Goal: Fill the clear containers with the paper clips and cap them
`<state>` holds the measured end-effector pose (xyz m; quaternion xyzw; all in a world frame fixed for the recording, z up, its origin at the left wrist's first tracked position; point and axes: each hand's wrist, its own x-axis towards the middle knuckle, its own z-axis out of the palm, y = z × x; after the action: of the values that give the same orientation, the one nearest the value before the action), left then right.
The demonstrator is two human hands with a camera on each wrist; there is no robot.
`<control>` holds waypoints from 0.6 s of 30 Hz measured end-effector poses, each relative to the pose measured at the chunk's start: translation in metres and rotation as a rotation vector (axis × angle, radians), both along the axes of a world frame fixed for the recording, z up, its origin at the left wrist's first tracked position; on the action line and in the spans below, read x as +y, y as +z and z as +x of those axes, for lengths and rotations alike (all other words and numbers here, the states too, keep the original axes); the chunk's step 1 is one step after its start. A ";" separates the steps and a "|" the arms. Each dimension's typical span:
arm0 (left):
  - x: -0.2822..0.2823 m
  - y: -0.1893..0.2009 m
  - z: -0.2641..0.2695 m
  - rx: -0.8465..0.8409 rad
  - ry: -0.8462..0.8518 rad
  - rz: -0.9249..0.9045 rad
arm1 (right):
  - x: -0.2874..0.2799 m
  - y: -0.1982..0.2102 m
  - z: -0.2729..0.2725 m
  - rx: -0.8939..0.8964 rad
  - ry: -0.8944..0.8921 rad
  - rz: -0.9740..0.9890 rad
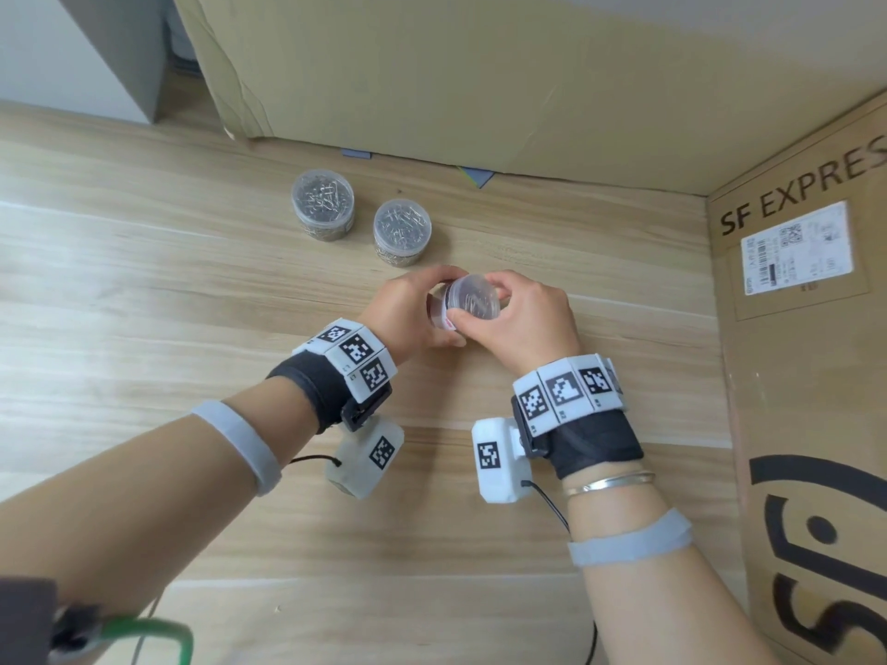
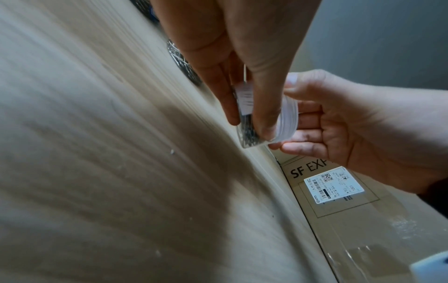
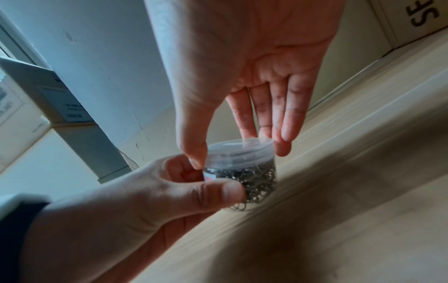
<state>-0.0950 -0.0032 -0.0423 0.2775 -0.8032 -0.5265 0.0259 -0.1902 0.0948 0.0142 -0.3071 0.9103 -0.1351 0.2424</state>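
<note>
A small clear container (image 1: pixel 444 309) full of paper clips (image 3: pixel 254 181) is held tilted above the wooden table (image 1: pixel 192 290). My left hand (image 1: pixel 417 309) grips its body (image 2: pixel 247 122), thumb across the side. My right hand (image 1: pixel 518 314) holds the clear cap (image 1: pixel 473 297) by its rim with thumb and fingertips (image 3: pixel 281 137); the cap (image 3: pixel 240 151) sits on the container's mouth. Whether it is fully closed I cannot tell. Two more clear containers (image 1: pixel 322 204) (image 1: pixel 402 230), capped and full of clips, stand farther back on the table.
A large cardboard box (image 1: pixel 480 79) closes off the back of the table. Another box marked SF EXPRESS (image 1: pixel 806 328) with a white shipping label (image 1: pixel 797 247) stands along the right side. A grey post (image 1: pixel 129 55) is at the back left.
</note>
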 end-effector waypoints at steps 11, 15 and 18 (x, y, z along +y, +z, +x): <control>-0.015 -0.002 0.004 -0.047 0.102 0.054 | -0.020 -0.008 -0.024 0.051 0.035 -0.046; -0.018 -0.004 0.006 -0.037 0.128 0.018 | -0.037 -0.015 -0.031 0.105 0.120 -0.037; -0.020 0.000 0.007 -0.062 0.120 -0.013 | -0.047 -0.023 -0.033 0.116 0.151 -0.043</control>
<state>-0.0878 -0.0236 -0.0428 0.3411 -0.7889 -0.5100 0.0345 -0.2234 0.0483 -0.0085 -0.3871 0.8941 -0.1179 0.1920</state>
